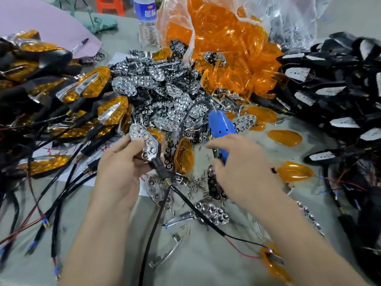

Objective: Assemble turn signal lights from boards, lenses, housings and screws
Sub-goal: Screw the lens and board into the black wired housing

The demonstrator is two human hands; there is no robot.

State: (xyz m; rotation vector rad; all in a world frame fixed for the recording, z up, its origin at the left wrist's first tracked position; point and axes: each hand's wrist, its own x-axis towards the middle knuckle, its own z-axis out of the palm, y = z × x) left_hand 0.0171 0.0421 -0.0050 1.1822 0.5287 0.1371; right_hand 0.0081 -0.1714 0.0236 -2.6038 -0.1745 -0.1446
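Two hands, one unit in work. My left hand grips a partly built light, chrome reflector face up, its black stem and cable trailing below the palm. My right hand closes over the single blue screwdriver, just right of that light; motion blur hides the finger positions and the bit. One orange lens stands on edge between the hands. At least four more loose lenses lie on the table to my right. Small screws are scattered beneath and between the hands, too many and too blurred to count. The reflector heap ahead is likewise uncountable. Finished lights at left and black housings at right run off the frame edges. One water bottle is cut off at the top.
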